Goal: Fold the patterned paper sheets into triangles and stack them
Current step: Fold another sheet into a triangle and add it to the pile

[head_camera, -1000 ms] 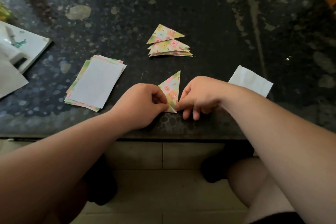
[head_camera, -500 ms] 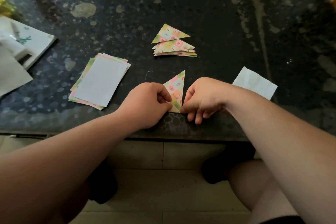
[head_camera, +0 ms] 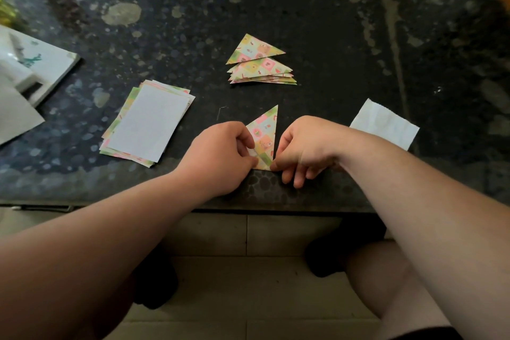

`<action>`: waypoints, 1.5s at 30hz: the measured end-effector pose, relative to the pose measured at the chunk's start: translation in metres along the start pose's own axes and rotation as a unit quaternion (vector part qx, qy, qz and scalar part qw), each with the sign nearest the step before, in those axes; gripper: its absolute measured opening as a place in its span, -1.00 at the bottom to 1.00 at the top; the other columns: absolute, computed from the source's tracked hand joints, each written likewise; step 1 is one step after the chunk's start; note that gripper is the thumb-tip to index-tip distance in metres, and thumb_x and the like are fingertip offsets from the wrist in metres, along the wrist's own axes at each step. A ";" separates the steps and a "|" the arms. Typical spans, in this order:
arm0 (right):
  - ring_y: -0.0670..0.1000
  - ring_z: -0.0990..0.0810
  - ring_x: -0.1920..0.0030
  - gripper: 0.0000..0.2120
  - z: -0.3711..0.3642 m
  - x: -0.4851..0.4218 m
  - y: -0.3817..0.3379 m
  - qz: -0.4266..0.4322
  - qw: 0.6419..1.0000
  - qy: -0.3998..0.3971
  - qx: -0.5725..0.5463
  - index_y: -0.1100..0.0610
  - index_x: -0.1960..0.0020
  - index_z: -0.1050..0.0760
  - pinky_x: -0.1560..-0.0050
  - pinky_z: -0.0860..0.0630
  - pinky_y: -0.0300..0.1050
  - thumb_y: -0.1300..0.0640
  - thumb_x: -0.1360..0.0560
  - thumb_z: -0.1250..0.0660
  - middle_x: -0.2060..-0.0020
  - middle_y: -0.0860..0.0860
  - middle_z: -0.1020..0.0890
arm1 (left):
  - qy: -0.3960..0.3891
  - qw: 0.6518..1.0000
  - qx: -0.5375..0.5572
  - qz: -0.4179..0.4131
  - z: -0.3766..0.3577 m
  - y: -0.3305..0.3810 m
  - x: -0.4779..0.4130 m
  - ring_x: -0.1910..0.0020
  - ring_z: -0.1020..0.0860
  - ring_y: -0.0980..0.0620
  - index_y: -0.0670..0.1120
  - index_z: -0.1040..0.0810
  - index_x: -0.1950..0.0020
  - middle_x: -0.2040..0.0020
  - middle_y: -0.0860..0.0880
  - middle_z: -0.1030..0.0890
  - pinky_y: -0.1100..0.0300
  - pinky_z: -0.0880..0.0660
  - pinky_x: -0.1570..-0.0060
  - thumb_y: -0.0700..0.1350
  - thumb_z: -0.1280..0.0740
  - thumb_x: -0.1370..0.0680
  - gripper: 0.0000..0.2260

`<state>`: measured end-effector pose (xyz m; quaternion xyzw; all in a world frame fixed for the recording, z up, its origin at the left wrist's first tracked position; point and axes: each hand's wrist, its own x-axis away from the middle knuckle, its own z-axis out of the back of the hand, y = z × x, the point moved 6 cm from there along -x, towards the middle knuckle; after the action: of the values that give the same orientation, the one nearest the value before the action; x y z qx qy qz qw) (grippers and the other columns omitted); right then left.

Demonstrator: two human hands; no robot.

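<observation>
We are at the creasing step for one sheet. The pastel patterned paper triangle (head_camera: 263,138) lies flat near the front edge of the dark speckled stone table (head_camera: 317,36), with its long tip pointing to the far edge. Our left hand (head_camera: 220,156) has curled fingers and pinches the lower left side of the triangle, where a small white flap shows. Our right hand (head_camera: 300,150) pinches the lower right corner between thumb and forefinger.

We judge that the fold is nearly finished and only the last crease at the bottom is left to do. The next move asks for a firm press along that bottom part. Then the piece must be lifted and carried toward the middle of the table, onto the fanned stack of folded patterned triangles (head_camera: 262,66). The pile of unfolded patterned sheets (head_camera: 147,124), white side up, lies toward the left edge, so more folding is to come.
</observation>
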<state>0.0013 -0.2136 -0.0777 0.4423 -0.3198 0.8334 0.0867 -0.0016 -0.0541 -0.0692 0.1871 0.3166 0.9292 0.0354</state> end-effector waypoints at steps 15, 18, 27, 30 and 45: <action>-0.04 -0.69 0.41 -0.94 0.000 0.001 -0.002 -0.004 1.000 -0.004 0.006 0.18 0.01 -0.63 0.47 -0.51 -0.27 0.18 -0.57 -0.44 0.29 0.07 -0.75 | -0.015 0.999 -0.012 0.030 0.004 0.004 -0.005 0.23 -0.59 0.16 0.09 -0.43 0.04 0.25 0.11 -0.66 0.22 -0.40 0.27 -0.04 -0.60 -0.42 -0.65; -0.03 -0.70 0.40 -0.93 -0.001 0.002 -0.001 -0.002 1.000 -0.003 0.005 0.19 0.00 -0.63 0.47 -0.51 -0.26 0.19 -0.57 -0.45 0.29 0.07 -0.75 | -0.020 0.999 -0.015 0.031 0.003 0.004 -0.005 0.23 -0.59 0.16 0.08 -0.45 0.06 0.25 0.10 -0.66 0.22 -0.40 0.28 -0.04 -0.60 -0.42 -0.67; -0.01 -0.72 0.37 -0.83 0.000 0.004 -0.002 -0.001 1.000 0.001 -0.013 0.18 0.01 -0.63 0.44 -0.52 -0.24 0.06 -0.55 -0.48 0.28 0.08 -0.75 | -0.023 0.999 -0.023 0.032 0.005 0.005 -0.005 0.19 -0.57 0.14 0.07 -0.48 0.08 0.21 0.11 -0.62 0.23 -0.42 0.28 -0.04 -0.60 -0.42 -0.71; -0.02 -0.72 0.36 -0.87 -0.001 0.003 -0.003 -0.003 1.000 0.006 -0.005 0.16 0.02 -0.63 0.45 -0.53 -0.26 0.09 -0.56 -0.47 0.29 0.06 -0.75 | -0.022 0.999 -0.022 0.031 0.004 0.005 -0.005 0.19 -0.57 0.14 0.07 -0.49 0.09 0.21 0.10 -0.62 0.23 -0.41 0.28 -0.05 -0.60 -0.42 -0.71; -0.02 -0.73 0.34 -0.84 -0.004 0.004 -0.006 -0.027 1.000 0.006 0.008 0.16 0.02 -0.60 0.32 -0.57 -0.20 0.08 -0.55 -0.50 0.29 0.04 -0.75 | -0.021 0.999 -0.013 0.031 0.003 0.005 -0.005 0.24 -0.57 0.16 0.07 -0.46 0.11 0.23 0.10 -0.64 0.25 -0.34 0.32 -0.07 -0.58 -0.44 -0.71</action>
<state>-0.0010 -0.2069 -0.0736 0.4464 -0.3001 0.8361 0.1077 0.0040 -0.0572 -0.0658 0.2164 0.2978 0.9297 0.0155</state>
